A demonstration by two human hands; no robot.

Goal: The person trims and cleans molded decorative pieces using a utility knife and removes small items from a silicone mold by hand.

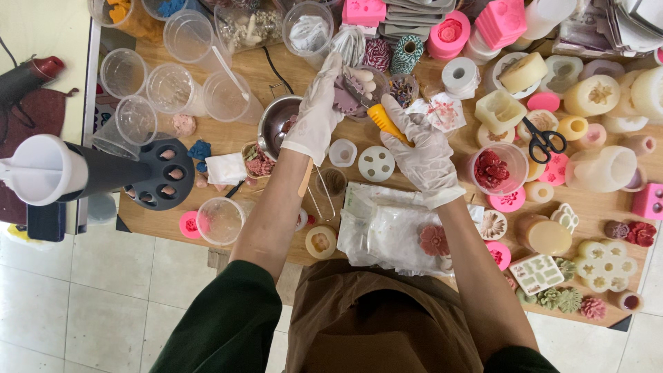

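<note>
The wooden bench (594, 207) runs across the upper part of the head view and is crowded almost edge to edge; its near edge meets the pale tiled floor (76, 304), which lies open to the left of the person. The barest patch of bench is a small strip near the left front corner, beside a clear plastic cup (219, 221) that stands at the near edge.

A crumpled sheet of clear plastic wrap (387, 228) lies at the near edge in front of the person, with a dusty pink wax flower (434, 240) on it. A black round holder with holes (162, 174) sits toward the left edge, and clear cups crowd the far left corner. A steel bowl (276, 121) stands mid-bench, just left of the hands. Black-handled scissors (543, 140) lie among cream and pink moulds toward the right.

Both hands wear thin white gloves and work close together over the middle of the bench. The left hand (316, 110) is curled around a mauve flower-shaped wax piece (349, 95), fingers wrapped along its left side, holding it above the bench. The right hand (423, 153) is closed on a yellow-handled tool (384, 121), whose tip points at the mauve piece; whether tip and piece touch cannot be told.
</note>
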